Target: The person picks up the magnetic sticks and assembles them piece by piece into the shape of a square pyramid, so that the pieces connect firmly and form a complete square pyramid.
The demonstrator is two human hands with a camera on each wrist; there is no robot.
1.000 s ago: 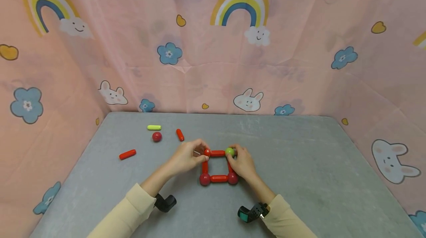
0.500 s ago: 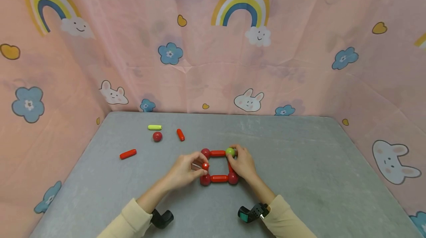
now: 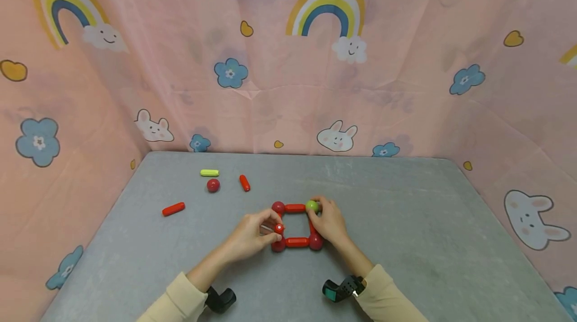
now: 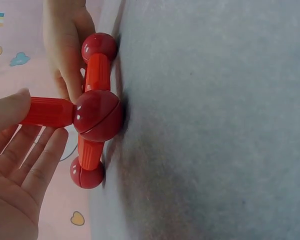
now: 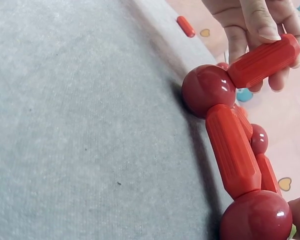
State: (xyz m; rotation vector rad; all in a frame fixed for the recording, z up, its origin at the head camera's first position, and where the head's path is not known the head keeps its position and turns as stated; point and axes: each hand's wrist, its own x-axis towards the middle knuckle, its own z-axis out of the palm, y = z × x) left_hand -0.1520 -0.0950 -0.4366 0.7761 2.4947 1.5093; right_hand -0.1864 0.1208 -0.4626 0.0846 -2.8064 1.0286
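A square of red magnetic rods and balls lies on the table: one red rod (image 3: 297, 242) joins its two near red balls, another red rod (image 3: 295, 208) runs along the far side. My left hand (image 3: 252, 234) pinches an upright red rod (image 4: 50, 111) between thumb and fingers. Its lower end touches the near-left red ball (image 4: 97, 116), and it leans slightly in the right wrist view. At the far-right corner, my right hand (image 3: 330, 219) holds the green ball (image 3: 311, 206) between thumb and fingers. The far-left corner has a red ball (image 3: 278, 207).
Left of the square on the grey table (image 3: 405, 222) lie a yellow-green rod (image 3: 209, 173), a loose red ball (image 3: 213, 185), a short red rod (image 3: 245, 183) and another red rod (image 3: 173, 209). A pink patterned cloth (image 3: 270, 106) hangs behind the table.
My left hand has carried its red rod from the far-left ball toward me, onto the near-left ball. The right hand has stayed at the green ball.
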